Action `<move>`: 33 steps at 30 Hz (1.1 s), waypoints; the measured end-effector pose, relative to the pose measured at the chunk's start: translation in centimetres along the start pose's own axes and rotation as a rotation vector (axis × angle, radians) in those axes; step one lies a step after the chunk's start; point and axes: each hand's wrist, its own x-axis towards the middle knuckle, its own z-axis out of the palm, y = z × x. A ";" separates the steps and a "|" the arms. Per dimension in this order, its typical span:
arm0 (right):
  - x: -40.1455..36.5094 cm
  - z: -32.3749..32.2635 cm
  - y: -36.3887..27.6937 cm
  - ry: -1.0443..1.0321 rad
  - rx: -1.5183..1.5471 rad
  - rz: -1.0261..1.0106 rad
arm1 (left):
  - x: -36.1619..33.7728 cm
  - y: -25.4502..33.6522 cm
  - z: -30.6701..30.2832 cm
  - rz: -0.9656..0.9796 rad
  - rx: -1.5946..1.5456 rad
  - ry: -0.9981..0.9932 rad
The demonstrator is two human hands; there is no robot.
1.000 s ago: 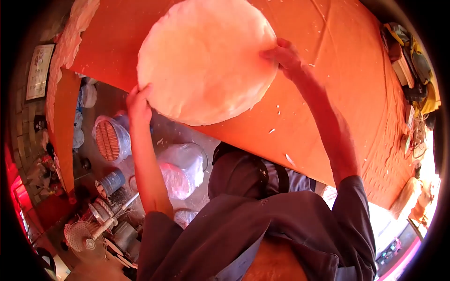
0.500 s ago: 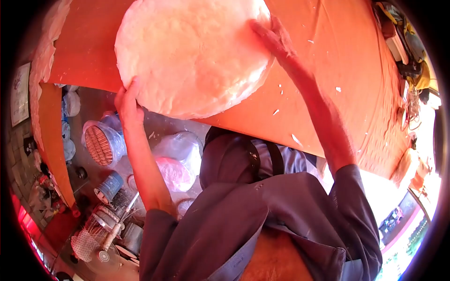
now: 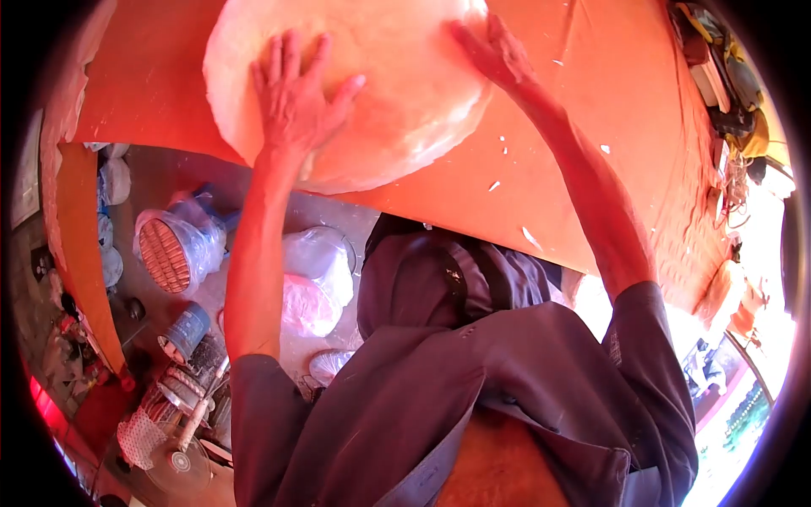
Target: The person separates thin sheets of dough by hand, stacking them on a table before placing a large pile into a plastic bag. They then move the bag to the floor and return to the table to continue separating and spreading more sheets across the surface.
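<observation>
1. Left hand (image 3: pixel 296 106): fingers apart, palm down on the round pale pad (image 3: pixel 397 93), near its left side; not clamped.
2. Right hand (image 3: pixel 498 55): at the pad's right rim, thumb and fingers parted; can't tell if it pinches the rim.
3. Pad: under the left hand, over the table (image 3: pixel 625 186); far rim out of view.
4. Handling, my judgement: spread, even pressure from the left hand should suit a soft-looking pad; fingertips digging in could dent it. Light touch at the right rim; a hard pull might stretch or tear it.
5. Edges: pad's near rim, below the left hand, comes right at the table edge; can't tell if it overhangs. Sliding it toward the body risks a droop.
6. Room: wide table surface right of the right hand, with small scraps (image 3: pixel 530 239). Below the left hand, floor with a plastic-wrapped basket (image 3: pixel 165 256).
</observation>
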 end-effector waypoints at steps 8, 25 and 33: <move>-4.0 1.0 -9.6 0.392 -0.574 -0.781 | -0.6 -0.5 1.7 0.026 0.001 0.012; -5.0 2.1 -7.9 -0.228 -0.520 -0.562 | -0.7 -0.8 -1.2 0.035 -0.105 -0.126; 9.0 7.6 -9.8 0.015 -0.834 -0.778 | -1.3 -1.1 -0.8 -0.117 -0.383 -0.012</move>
